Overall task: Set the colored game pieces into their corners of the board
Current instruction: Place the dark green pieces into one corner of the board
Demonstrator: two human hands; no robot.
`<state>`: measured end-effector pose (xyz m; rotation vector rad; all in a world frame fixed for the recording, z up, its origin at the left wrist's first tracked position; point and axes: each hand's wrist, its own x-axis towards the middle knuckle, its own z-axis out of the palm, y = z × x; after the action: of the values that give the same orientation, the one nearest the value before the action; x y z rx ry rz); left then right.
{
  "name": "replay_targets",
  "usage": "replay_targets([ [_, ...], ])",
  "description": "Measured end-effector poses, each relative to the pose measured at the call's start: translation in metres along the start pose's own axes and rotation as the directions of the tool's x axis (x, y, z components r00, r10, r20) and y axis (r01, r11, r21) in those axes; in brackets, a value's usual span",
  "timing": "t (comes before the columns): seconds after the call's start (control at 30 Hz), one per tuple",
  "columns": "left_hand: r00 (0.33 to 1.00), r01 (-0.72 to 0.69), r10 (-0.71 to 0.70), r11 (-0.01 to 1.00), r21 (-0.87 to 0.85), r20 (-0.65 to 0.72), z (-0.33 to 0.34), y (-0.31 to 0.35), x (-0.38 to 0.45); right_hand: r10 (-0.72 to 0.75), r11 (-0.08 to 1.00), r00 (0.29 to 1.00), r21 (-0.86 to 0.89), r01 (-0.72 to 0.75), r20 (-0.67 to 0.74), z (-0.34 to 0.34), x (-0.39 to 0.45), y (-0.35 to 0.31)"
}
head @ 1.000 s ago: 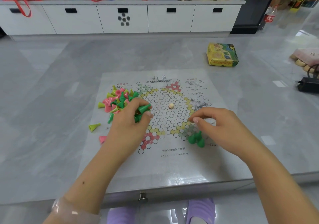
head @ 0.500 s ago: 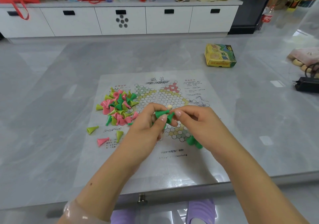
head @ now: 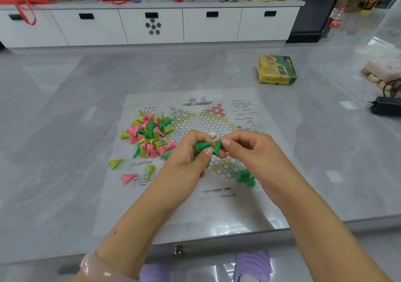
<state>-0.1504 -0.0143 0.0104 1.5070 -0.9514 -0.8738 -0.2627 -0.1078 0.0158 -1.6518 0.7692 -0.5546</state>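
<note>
We see two bare forearms with no sleeves reaching as far as the wrists. The left hand [head: 186, 162] and right hand [head: 251, 153] wear no gloves and no rings that we can make out. The fingernails are short and plain, with a pale natural sheen. Around the left wrist, at about 7 o'clock in the view, sits a smooth, translucent pale-pink bangle [head: 95, 268], glossy with small highlights. A small dark mark shows on the left forearm. At 6 o'clock, below the bench edge, we see lilac slippers [head: 252, 266] on the feet, soft-looking with a rounded front.
</note>
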Motion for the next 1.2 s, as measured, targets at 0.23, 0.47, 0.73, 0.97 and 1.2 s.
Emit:
replay_targets([
  [0.23,0.992,0.089,-0.083,0.995,0.052,-0.093,-0.004,-0.005,0.004,0.056,0.993,0.989,0.111,-0.041,-0.134,-0.016,0.003,0.001],
  [0.47,0.990,0.099,-0.085,0.987,0.124,-0.111,-0.008,-0.005,0.004,0.114,0.967,0.965,-0.195,-0.162,-0.238,-0.037,0.008,0.017],
  [0.73,0.980,0.158,-0.141,0.981,0.111,-0.141,-0.009,-0.007,0.006,0.117,0.900,0.980,-0.400,-0.172,-0.158,-0.039,0.007,0.022],
  [0.97,0.977,0.172,-0.155,0.978,0.115,-0.146,-0.009,-0.008,0.007,0.105,0.880,0.985,-0.448,-0.155,-0.134,-0.037,0.008,0.023],
  [1.2,0.977,0.184,-0.166,0.975,0.127,-0.136,-0.011,-0.008,0.007,0.106,0.868,0.987,-0.473,-0.152,-0.123,-0.037,0.008,0.024],
])
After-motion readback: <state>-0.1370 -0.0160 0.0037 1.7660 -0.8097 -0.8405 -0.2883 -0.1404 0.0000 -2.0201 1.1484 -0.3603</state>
